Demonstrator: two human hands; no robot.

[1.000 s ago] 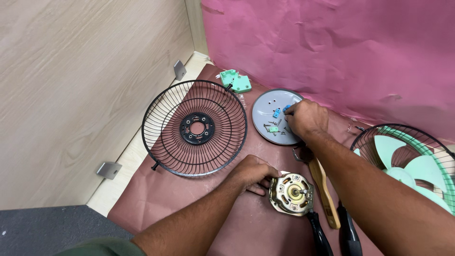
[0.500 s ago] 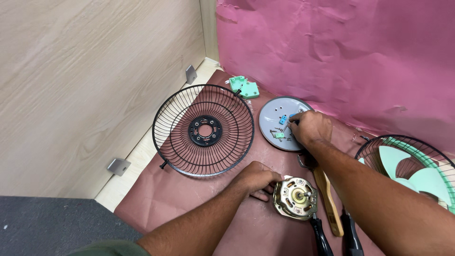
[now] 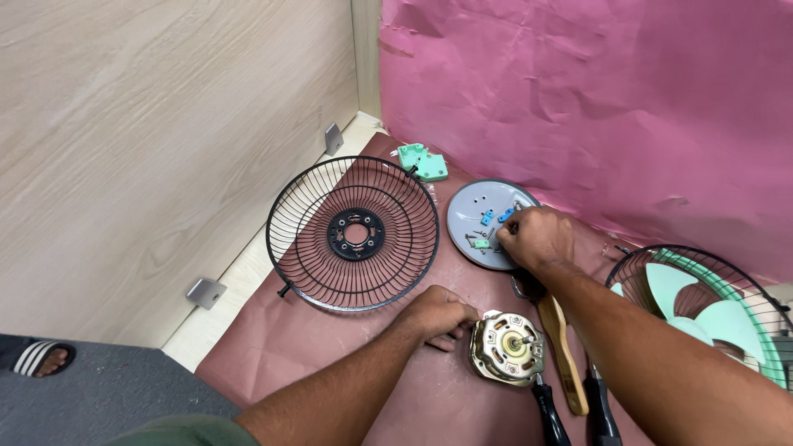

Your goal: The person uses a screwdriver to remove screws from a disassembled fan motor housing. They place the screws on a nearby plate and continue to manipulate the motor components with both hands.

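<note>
The left hand rests on the pink paper that covers the table, fingers curled loosely, its fingertips touching the left side of the motor. It does not wrap the motor; whether it pinches anything I cannot tell. The motor lies shaft up near the front edge of the table, brass-coloured with a metal frame.

The right hand sits over the right rim of the grey disc, fingers bent down and gathered at a small blue part on the disc. Whether it has hold of that part cannot be seen clearly. A second blue part and some screws lie on the disc beside it.

The disc lies toward the back of the table, just right of the black wire grille, which lies flat with its hub ring in the middle. A green plastic piece lies behind the grille near the back edge.

Under the right forearm lie a wooden handle and two black tool handles near the front edge. At the right edge stands a second grille with green fan blades inside it.

A sandalled foot shows on the grey floor at the far left.
</note>
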